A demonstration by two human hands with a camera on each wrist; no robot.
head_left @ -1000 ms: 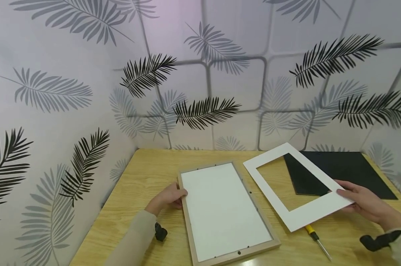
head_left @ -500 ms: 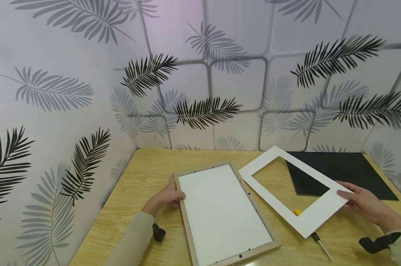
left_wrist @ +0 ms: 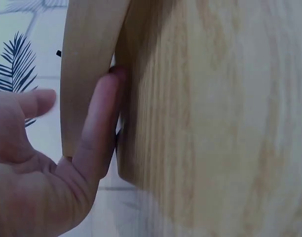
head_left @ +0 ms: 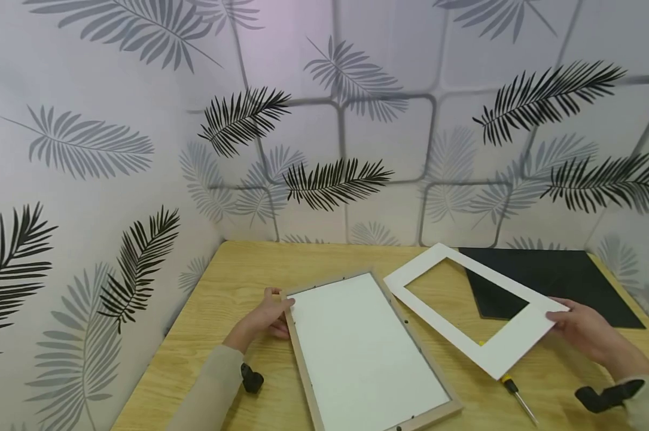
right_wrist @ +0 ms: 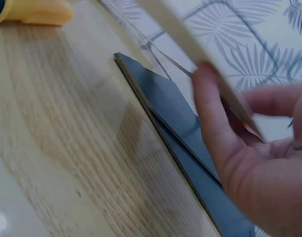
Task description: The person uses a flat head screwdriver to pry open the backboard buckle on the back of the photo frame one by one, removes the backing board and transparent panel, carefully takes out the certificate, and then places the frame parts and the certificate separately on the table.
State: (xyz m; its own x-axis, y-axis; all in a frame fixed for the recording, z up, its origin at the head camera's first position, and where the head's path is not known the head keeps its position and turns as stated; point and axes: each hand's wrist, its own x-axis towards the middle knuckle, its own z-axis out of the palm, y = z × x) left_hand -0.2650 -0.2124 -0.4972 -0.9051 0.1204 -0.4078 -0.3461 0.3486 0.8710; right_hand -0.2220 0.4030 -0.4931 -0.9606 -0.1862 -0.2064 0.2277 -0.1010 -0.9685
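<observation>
A wooden picture frame (head_left: pixel 301 365) lies at the middle of the table with a white panel (head_left: pixel 367 353) inside it. My left hand (head_left: pixel 265 317) grips the frame near its far left corner, thumb on top. In the left wrist view, a finger (left_wrist: pixel 96 123) runs along the underside of the frame's wooden edge (left_wrist: pixel 87 74). My right hand (head_left: pixel 588 335) pinches a white mat board (head_left: pixel 509 347) with a rectangular window by its right end. Tilted, the mat board's left corner overlaps the frame's right edge in the head view. The right wrist view shows it edge-on (right_wrist: pixel 175 29).
Black boards (head_left: pixel 550 281) lie at the back right, one partly over another in the right wrist view. A screwdriver (head_left: pixel 520 401) with a yellow and black handle lies partly beneath the mat board. The patterned wall (head_left: pixel 383 215) stands behind the table (head_left: pixel 249 263).
The mat board has swung left and come down towards the frame. My left hand has slid up to the frame's far left corner. The frame has shifted slightly.
</observation>
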